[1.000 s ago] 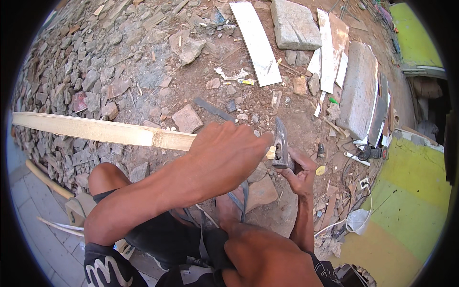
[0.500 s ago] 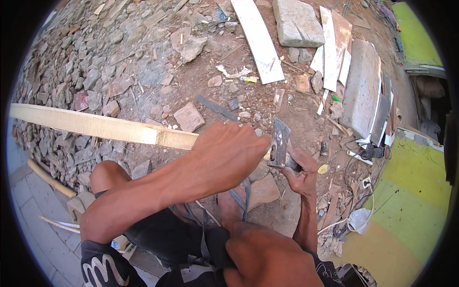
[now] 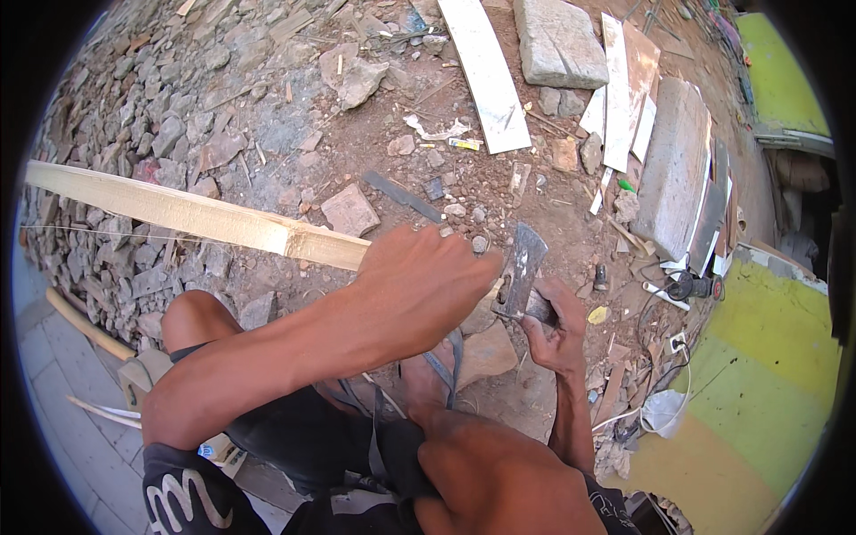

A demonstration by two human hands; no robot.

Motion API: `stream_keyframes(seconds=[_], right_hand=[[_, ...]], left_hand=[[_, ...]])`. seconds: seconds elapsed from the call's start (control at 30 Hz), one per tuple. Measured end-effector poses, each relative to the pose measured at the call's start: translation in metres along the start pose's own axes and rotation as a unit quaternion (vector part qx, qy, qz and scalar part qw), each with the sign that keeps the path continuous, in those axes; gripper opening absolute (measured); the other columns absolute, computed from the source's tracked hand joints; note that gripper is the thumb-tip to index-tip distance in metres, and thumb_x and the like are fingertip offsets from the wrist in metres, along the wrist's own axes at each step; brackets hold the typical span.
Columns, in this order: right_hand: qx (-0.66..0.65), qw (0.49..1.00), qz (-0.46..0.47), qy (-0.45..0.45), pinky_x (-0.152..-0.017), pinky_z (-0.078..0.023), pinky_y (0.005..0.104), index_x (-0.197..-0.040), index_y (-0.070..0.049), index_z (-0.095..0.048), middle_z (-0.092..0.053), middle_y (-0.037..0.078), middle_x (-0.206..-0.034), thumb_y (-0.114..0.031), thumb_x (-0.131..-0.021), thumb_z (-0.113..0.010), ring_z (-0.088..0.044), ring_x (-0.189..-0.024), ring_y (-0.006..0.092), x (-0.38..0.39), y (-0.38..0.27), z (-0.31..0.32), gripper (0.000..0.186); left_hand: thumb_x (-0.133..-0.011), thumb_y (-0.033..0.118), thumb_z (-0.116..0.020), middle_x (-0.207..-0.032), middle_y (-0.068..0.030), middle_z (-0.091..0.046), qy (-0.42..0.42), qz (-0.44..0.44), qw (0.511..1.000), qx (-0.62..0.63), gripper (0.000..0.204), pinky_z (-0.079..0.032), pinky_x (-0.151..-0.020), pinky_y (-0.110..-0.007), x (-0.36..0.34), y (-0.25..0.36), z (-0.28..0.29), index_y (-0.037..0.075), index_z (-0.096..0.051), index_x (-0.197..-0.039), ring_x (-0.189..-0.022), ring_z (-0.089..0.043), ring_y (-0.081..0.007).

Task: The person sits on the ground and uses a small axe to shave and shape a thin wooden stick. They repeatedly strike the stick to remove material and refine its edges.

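A long pale wooden stick (image 3: 178, 203) slants in from the left, with a step cut in it just before my left hand (image 3: 423, 281). That hand is closed around the stick, knuckles up. The stick's tip shows just past my fingers, against or very near a dark, worn metal axe head (image 3: 524, 259). Whether the tip sits inside the axe head's eye is hard to see. My right hand (image 3: 560, 332) grips the axe head from the right, thumb below and fingers curled behind. Its blade points up and away from me.
Broken stone and rubble (image 3: 169, 134) cover the ground at left. A flat grey metal strip (image 3: 401, 196) and a reddish brick piece (image 3: 349, 210) lie ahead. White boards (image 3: 486, 76) and concrete blocks (image 3: 560, 45) lie farther off. At right are a power tool (image 3: 695, 285) and a yellow-green wall (image 3: 740, 374).
The stick's far left end has risen slightly in view, so it slopes more steeply. The axe head has turned a little in my right hand. Both hands keep their grip.
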State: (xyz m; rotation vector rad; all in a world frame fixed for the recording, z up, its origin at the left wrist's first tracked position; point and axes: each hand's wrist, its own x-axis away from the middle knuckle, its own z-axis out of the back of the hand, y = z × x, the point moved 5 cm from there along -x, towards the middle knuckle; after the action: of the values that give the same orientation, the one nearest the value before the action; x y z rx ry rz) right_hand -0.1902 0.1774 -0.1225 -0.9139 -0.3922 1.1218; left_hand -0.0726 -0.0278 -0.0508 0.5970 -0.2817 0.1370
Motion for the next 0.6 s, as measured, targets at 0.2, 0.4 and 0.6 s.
stream_keyframes(seconds=[0.2, 0.4, 0.6], right_hand=[[0.067, 0.997, 0.034, -0.010, -0.074, -0.055, 0.0399, -0.115, 0.002, -0.066, -0.071, 0.019, -0.102, -0.002, -0.072, -0.083, -0.070, -0.084, 0.0344, -0.001, -0.014, 0.009, 0.047], [0.150, 0.977, 0.150, -0.025, -0.070, -0.057, 0.0412, -0.133, -0.006, -0.056, -0.073, 0.018, -0.108, -0.001, -0.075, -0.084, -0.073, -0.086, 0.0334, -0.016, -0.036, 0.014, 0.065], [0.202, 0.961, 0.189, -0.011, -0.071, -0.057, 0.0438, -0.152, -0.013, -0.043, -0.071, 0.015, -0.121, -0.004, -0.075, -0.087, -0.073, -0.090, 0.0342, -0.008, -0.031, 0.022, 0.090]], left_hand=[[-0.076, 0.009, -0.071, -0.076, -0.0121, -0.071, 0.139, -0.110, 0.984, -0.003, 0.014, -0.052, -0.053, -0.043, 0.016, 0.003, 0.004, 0.004, -0.065, -0.087, -0.072, -0.075, -0.0326], [-0.075, 0.017, -0.070, -0.075, -0.0022, -0.061, 0.204, -0.123, 0.966, -0.098, 0.021, -0.045, -0.060, -0.037, 0.034, 0.010, 0.018, 0.008, -0.065, -0.093, -0.075, -0.066, -0.0210], [-0.076, 0.019, -0.070, -0.079, -0.0029, -0.060, 0.247, -0.126, 0.951, -0.140, 0.029, -0.043, -0.062, -0.035, 0.044, 0.011, 0.012, 0.008, -0.069, -0.103, -0.076, -0.064, -0.0191]])
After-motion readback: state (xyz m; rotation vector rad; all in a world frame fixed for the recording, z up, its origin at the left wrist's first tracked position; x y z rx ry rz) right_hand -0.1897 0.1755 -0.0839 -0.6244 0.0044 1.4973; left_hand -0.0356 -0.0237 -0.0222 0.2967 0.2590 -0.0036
